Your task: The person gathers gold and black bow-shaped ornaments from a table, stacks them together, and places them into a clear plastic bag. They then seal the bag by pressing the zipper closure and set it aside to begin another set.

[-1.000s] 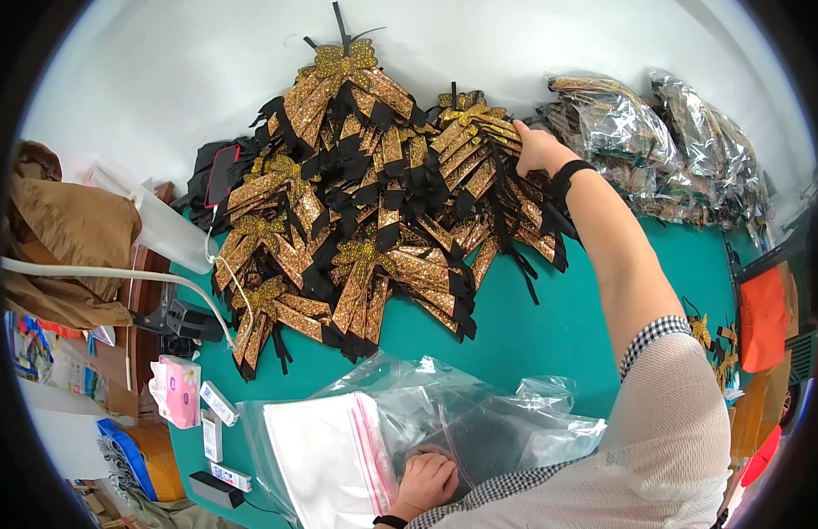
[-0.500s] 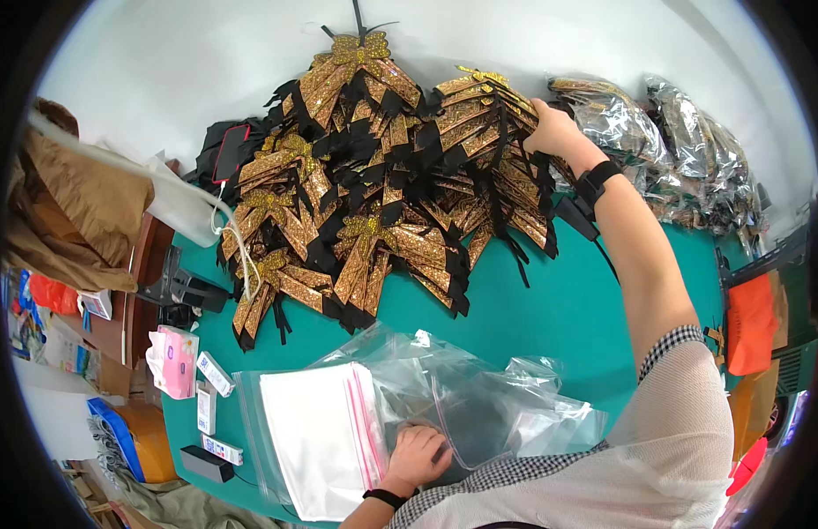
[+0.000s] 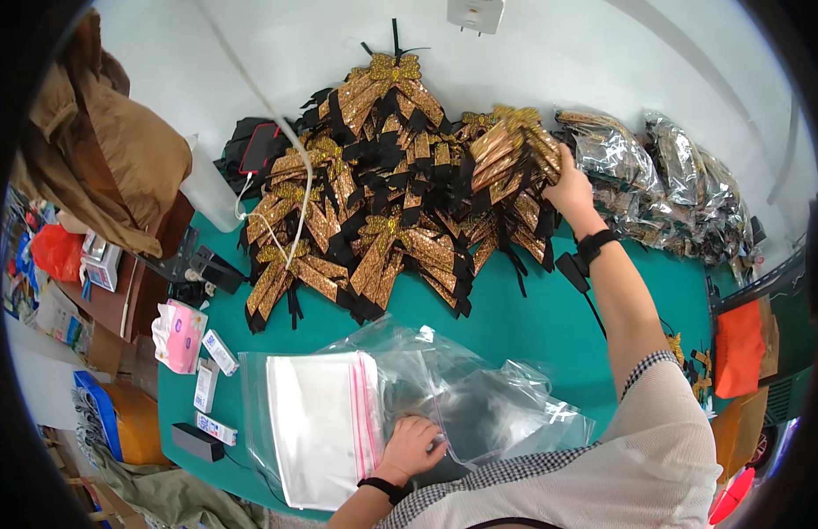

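At the right of a large pile, my right hand is closed on a bundle of glittery gold hair bows with black ends. The bundle is lifted and tilted against the bows behind it. More gold bows, with black ribbon tails, lie heaped across the back of the table. Near the front edge, my left hand has its fingers curled on the clear plastic bags, just right of a stack of white-looking bags with pink seal strips. Its fingertips are partly hidden.
Filled clear bags are heaped at the back right of the green table. A pink tissue pack, small boxes and a black block line the left side. A phone with a white cable lies behind.
My right hand has pulled the bow bundle up off the pile and turned it. My left hand stays on the bags. The whole view has shifted slightly.
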Demonstrator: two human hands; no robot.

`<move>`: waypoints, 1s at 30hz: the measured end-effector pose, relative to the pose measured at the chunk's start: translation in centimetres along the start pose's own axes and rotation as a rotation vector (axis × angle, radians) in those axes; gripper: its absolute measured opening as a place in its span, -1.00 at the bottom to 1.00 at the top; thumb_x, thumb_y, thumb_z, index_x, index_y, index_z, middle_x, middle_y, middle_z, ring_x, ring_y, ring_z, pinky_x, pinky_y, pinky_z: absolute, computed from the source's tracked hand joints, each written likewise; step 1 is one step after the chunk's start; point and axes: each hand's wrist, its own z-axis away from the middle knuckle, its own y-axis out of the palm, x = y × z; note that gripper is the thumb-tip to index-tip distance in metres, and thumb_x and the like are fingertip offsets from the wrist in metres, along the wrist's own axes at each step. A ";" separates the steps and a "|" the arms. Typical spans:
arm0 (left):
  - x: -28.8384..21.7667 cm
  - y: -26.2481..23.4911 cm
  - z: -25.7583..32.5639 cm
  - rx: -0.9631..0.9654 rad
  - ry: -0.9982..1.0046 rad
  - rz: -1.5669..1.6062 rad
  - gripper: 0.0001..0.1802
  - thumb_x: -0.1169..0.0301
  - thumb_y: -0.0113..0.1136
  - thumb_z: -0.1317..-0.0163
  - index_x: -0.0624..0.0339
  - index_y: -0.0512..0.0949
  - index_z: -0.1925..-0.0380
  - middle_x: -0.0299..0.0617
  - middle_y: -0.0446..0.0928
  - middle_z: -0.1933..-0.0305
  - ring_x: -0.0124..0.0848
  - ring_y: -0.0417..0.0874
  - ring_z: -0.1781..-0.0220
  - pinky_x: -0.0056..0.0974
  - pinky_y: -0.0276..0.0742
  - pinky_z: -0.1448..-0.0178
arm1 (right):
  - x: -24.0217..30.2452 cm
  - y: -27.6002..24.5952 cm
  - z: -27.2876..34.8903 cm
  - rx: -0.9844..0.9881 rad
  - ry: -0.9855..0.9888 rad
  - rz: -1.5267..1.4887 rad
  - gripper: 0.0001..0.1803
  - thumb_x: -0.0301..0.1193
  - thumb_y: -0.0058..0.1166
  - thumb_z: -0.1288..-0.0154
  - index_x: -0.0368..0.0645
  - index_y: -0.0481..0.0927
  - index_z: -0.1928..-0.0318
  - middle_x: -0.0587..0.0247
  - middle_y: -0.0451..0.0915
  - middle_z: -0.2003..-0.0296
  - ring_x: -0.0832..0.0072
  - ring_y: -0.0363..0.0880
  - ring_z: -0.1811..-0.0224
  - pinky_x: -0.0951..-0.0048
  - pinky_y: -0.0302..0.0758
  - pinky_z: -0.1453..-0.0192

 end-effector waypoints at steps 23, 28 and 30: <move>-9.8 -4.7 -6.9 -0.579 -0.155 1.689 -0.38 0.17 0.01 -0.25 0.28 0.11 -0.20 -0.14 0.23 -0.23 -0.33 0.21 -0.27 -0.22 0.07 -0.33 | 12.4 -5.8 32.4 -0.115 -0.377 -0.370 -0.06 -0.49 0.24 0.25 0.03 0.14 -0.26 -0.16 0.36 0.05 -0.06 0.45 0.11 0.19 0.50 0.15; -9.8 -6.5 -3.8 -0.765 -0.083 1.851 -0.47 0.17 0.12 -0.20 0.23 0.29 -0.08 -0.23 0.35 -0.10 -0.37 0.36 -0.13 -0.24 0.26 -0.24 | 12.5 -4.4 36.9 -0.180 -0.473 -0.451 -0.08 -0.53 0.30 0.31 -0.02 0.21 -0.20 -0.24 0.10 -0.13 -0.16 0.30 -0.03 0.14 0.42 0.00; -10.2 -7.4 -2.8 -0.729 -0.067 1.750 -0.41 0.09 0.07 -0.21 0.21 0.23 -0.12 -0.21 0.32 -0.13 -0.33 0.33 -0.16 -0.20 0.22 -0.26 | 11.9 -5.1 37.8 -0.200 -0.555 -0.506 -0.08 -0.53 0.31 0.31 -0.03 0.22 -0.20 -0.23 0.07 -0.15 -0.15 0.25 -0.08 0.14 0.39 -0.04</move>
